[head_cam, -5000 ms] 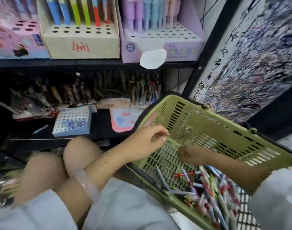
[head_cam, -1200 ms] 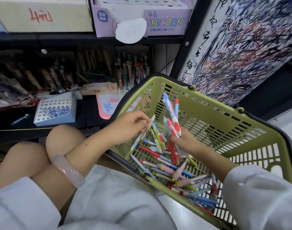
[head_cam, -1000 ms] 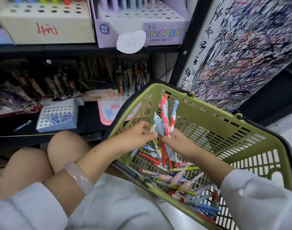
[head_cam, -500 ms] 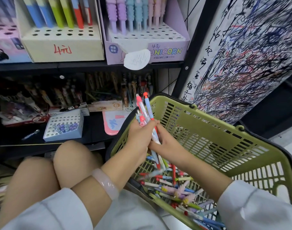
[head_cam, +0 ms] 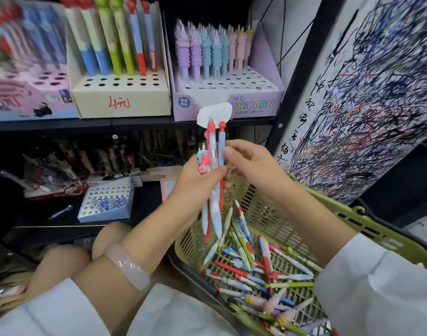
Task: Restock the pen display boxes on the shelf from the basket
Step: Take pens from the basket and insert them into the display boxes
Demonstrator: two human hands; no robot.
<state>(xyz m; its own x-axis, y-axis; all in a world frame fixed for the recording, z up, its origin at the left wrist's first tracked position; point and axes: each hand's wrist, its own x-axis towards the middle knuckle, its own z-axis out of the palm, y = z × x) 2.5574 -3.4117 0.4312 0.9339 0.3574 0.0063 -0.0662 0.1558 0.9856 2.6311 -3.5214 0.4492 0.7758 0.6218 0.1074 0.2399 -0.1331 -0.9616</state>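
Pens (head_cam: 213,180) raised, left hand (head_cam: 195,180) hiding middles

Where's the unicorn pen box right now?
In the head view, the unicorn box sits on the upper shelf, right of the cream box, above the pens held in both hands.

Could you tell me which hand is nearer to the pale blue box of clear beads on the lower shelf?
Left. The left hand holds pens just right of the pale blue box; the right hand is farther right, over the green basket.
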